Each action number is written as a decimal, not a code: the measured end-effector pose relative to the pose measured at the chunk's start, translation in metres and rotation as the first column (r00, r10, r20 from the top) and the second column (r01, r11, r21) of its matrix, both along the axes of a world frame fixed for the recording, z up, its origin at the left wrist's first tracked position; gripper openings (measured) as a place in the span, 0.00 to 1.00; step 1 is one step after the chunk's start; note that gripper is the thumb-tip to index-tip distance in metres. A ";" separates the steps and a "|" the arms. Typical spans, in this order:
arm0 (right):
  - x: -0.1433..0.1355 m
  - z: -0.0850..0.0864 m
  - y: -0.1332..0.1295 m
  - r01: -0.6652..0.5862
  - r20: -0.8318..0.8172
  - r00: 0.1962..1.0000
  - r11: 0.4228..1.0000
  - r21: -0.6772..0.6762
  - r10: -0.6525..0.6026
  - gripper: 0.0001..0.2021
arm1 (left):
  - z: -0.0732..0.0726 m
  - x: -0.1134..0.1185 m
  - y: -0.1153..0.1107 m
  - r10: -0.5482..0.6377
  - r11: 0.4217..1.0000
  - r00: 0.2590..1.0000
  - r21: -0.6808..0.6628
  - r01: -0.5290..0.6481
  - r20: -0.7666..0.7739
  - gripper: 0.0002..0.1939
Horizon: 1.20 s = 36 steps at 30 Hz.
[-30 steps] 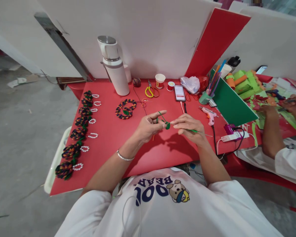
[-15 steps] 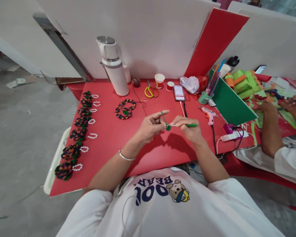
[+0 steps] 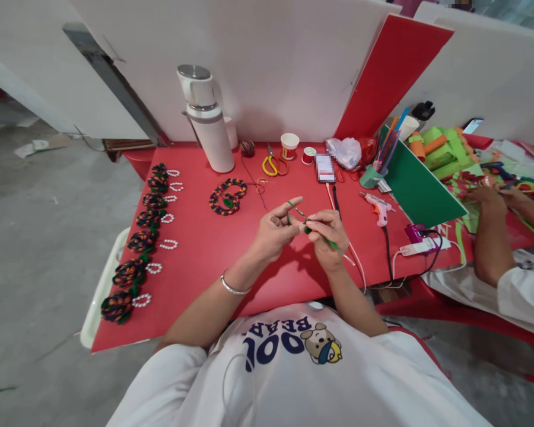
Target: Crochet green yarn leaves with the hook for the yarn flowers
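Note:
Green yarn [image 3: 290, 204] loops over the raised index finger of my left hand [image 3: 272, 230], whose thumb and other fingers pinch the edge of a small green crocheted piece [image 3: 308, 228]. My right hand [image 3: 330, 237] grips a crochet hook with a green handle [image 3: 332, 244]. The hook's metal tip points up and left, close to the yarn. Both hands meet over the red table [image 3: 196, 261]. A braided multicolour ring [image 3: 228, 197] with a green centre lies beyond my left hand.
Several dark braided bundles [image 3: 143, 241] with bead loops line the left edge. Behind stand a white flask [image 3: 211, 139], scissors [image 3: 271, 163], a paper cup [image 3: 289, 146] and a phone [image 3: 325, 168]. A pink glue gun [image 3: 377, 207], power strip [image 3: 422, 246] and another person's hands [image 3: 485, 198] are at right.
My right hand has moved left against my left hand and turned, so the hook now slants instead of lying level. The other person's hands have shifted slightly.

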State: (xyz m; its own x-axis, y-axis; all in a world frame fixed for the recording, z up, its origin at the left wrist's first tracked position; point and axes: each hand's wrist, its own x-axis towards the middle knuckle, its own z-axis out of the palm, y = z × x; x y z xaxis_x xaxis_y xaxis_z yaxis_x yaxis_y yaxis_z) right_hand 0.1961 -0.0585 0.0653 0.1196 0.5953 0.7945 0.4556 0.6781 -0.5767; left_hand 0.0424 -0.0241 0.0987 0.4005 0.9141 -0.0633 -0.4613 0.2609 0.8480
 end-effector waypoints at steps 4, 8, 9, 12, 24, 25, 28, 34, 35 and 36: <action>0.022 0.010 0.005 -0.203 0.031 0.978 0.972 -0.118 0.208 0.13 | 0.007 -0.013 0.005 -0.048 0.999 0.998 -0.003 0.048 -0.037 0.47; 0.039 0.023 0.005 -0.257 0.130 0.951 0.950 -0.176 0.282 0.12 | 0.007 -0.018 0.007 -0.051 0.999 0.996 -0.011 0.050 -0.067 0.45; 0.041 0.026 0.005 -0.274 0.141 0.944 0.946 -0.174 0.300 0.12 | 0.007 -0.018 0.007 -0.058 0.998 0.996 -0.011 0.057 -0.074 0.45; 0.045 0.036 0.006 -0.313 0.157 0.927 0.934 -0.172 0.340 0.11 | 0.007 -0.019 0.008 -0.068 0.998 0.993 -0.013 0.067 -0.093 0.43; 0.063 0.057 0.011 -0.472 0.170 0.826 0.824 -0.313 0.538 0.11 | 0.013 -0.027 0.012 -0.215 0.976 0.972 0.007 0.216 -0.093 0.30; 0.064 0.059 0.010 -0.492 0.154 0.816 0.809 -0.322 0.557 0.10 | 0.012 -0.027 0.013 -0.230 0.973 0.969 0.003 0.231 -0.090 0.29; 0.066 0.061 0.010 -0.545 0.083 0.797 0.771 -0.330 0.599 0.09 | 0.011 -0.027 0.014 -0.255 0.967 0.963 0.000 0.256 -0.085 0.28; 0.041 0.026 0.010 -0.599 -0.292 0.800 0.724 -0.342 0.524 0.14 | 0.006 -0.015 0.010 -0.159 0.980 0.976 0.092 0.174 -0.146 0.31; 0.034 0.017 0.009 -0.575 -0.333 0.813 0.753 -0.322 0.478 0.17 | 0.004 -0.011 0.009 -0.114 0.983 0.980 0.126 0.135 -0.161 0.33; 0.026 0.009 0.008 -0.523 -0.354 0.838 0.798 -0.300 0.417 0.19 | 0.003 -0.007 0.007 -0.065 0.982 0.983 0.162 0.094 -0.173 0.34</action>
State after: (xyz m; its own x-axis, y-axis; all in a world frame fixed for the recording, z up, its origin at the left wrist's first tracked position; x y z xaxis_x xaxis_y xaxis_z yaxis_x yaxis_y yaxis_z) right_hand 0.2224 -0.0509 0.0744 -0.0864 0.8711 0.4835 -0.0640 0.4794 -0.8753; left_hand 0.0352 -0.0173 0.1018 0.4693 0.8828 0.0171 -0.2940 0.1380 0.9458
